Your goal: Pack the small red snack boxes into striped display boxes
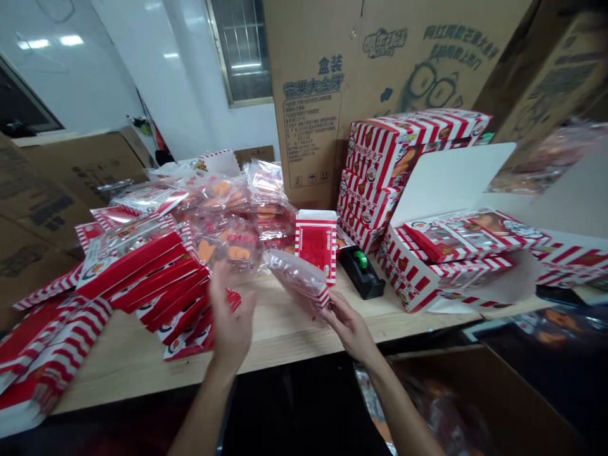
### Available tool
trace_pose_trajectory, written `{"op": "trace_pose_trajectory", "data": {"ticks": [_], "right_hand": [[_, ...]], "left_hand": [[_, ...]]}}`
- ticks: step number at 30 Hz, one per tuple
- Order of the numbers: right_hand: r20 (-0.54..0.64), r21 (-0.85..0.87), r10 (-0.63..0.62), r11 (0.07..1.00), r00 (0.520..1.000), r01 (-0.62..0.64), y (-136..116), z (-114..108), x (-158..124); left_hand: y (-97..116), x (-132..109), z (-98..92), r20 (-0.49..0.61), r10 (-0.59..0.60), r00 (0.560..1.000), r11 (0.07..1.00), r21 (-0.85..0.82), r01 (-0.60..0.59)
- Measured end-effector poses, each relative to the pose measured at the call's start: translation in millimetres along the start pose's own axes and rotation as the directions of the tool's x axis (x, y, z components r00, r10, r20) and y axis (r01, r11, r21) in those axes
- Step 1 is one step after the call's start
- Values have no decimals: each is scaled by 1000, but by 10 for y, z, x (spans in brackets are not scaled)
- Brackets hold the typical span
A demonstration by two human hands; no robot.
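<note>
My right hand (349, 322) grips the lower end of a flat clear plastic packet (297, 272) with a red-and-white striped edge, held tilted above the table; its contents are hard to make out. To the left, my left hand (232, 326) is raised, slightly blurred, fingers apart and holding nothing. It hovers beside a fanned stack of red-and-white striped cartons (156, 278). Beyond both hands lies a heap of clear bags (237, 244) with orange pieces inside. A small red striped carton (316, 240) stands just behind the held packet.
A black tape dispenser (361, 272) with green tape sits right of centre. Striped display boxes (368, 196) are stacked behind it, and an open display box (418, 278) holds cartons. Large cardboard boxes (308, 126) stand at the back. Below the table edge is an open cardboard box (513, 392).
</note>
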State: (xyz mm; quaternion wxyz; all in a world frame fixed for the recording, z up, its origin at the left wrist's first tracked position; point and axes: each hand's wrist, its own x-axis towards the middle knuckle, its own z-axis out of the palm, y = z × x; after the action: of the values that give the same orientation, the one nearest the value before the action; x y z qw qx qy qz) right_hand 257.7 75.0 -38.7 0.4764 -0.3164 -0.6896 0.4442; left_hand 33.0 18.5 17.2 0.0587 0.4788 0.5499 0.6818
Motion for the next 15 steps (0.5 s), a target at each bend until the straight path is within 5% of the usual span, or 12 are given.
{"op": "trace_pose_trajectory", "data": {"ticks": [2, 5, 8, 11, 13, 15], "right_hand": [[42, -117, -31, 992, 999, 35, -18, 7, 2], [65, -217, -42, 975, 997, 55, 17, 29, 36], [93, -349, -108, 928, 990, 134, 87, 102, 65], [-66, -510, -205, 848, 977, 143, 114, 168, 78], [-175, -498, -209, 862, 962, 97, 75, 141, 74], [-147, -364, -132, 929, 980, 71, -9, 46, 56]], "left_hand": [[-98, -59, 360, 205, -255, 945, 938, -183, 293], [-278, 11, 681, 298, -392, 870, 832, -288, 473], [-297, 4, 831, 334, -421, 843, 794, -315, 521], [-116, -183, 908, 474, -337, 813, 794, -320, 516], [8, -298, 921, 481, -255, 839, 849, -305, 433], [52, -314, 906, 340, -251, 906, 896, -272, 351]]}}
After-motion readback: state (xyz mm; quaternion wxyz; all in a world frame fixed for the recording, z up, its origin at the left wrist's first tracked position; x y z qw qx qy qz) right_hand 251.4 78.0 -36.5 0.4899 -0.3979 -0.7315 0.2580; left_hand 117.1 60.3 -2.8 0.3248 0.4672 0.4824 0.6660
